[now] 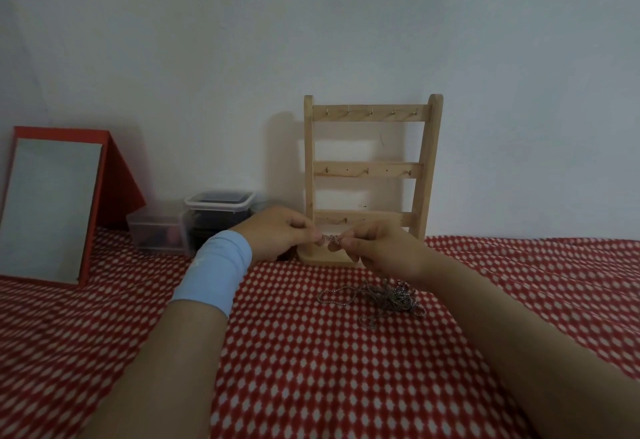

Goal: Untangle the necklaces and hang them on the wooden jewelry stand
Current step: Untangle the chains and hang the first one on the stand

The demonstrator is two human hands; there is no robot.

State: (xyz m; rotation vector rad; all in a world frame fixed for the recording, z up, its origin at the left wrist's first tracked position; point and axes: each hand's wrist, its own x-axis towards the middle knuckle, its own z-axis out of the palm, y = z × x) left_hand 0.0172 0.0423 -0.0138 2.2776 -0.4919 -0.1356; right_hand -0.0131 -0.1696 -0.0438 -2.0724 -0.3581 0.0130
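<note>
A wooden jewelry stand (370,168) with three hook rails stands upright against the wall; no chain hangs on its hooks. Just in front of its base, my left hand (280,230) and my right hand (377,248) pinch a short stretch of silver chain (330,239) between their fingertips, held above the cloth. A tangled heap of silver necklaces (388,298) lies on the red dotted cloth below my right wrist, with a loose strand trailing to the left. My left wrist wears a light blue band.
A red-framed mirror (52,210) leans at the far left. Two clear plastic boxes (194,223) sit beside it against the wall, left of the stand. The red-and-white dotted cloth (311,369) covers the whole surface.
</note>
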